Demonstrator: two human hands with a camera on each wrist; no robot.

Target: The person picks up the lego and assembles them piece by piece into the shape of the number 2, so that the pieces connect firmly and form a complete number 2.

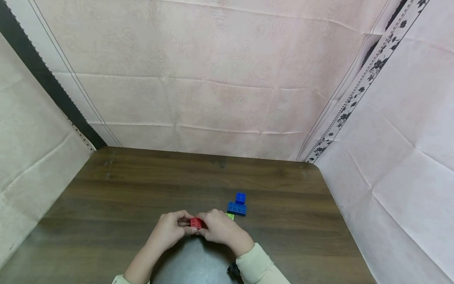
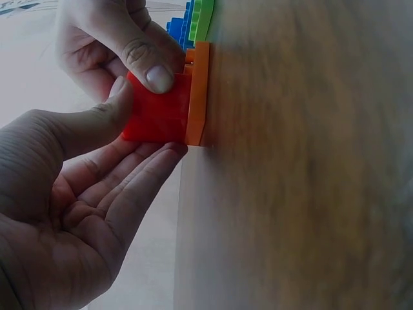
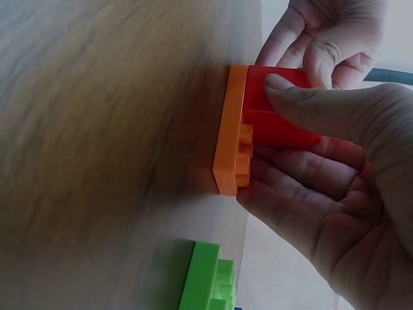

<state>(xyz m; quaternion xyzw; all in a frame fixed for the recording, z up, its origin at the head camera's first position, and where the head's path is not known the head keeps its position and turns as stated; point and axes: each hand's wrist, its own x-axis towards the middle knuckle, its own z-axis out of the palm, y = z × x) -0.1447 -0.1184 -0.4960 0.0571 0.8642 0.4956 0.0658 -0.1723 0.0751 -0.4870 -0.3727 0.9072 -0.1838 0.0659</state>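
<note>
Both hands hold a red toy building brick point(image 1: 196, 223) near the table's front edge. It sits on a longer orange brick point(image 3: 229, 135), whose bare studs stick out past the red one on the right hand's side. My left hand point(image 1: 169, 230) pinches the red brick from the left, its thumb at the top and its fingertips low along the other side. From the right, my right hand point(image 1: 221, 229) grips it with the thumb flat on the red face and the fingers behind. The orange brick lies right at the wooden surface and is hidden in the head view.
A light green brick point(image 1: 230, 216) lies just beyond the right hand, partly covered by it. Behind it are a larger blue brick point(image 1: 237, 209) and a small blue brick point(image 1: 240, 198). Pale cloth point(image 1: 213, 79) hangs around the wooden table point(image 1: 142, 177) at the back and sides.
</note>
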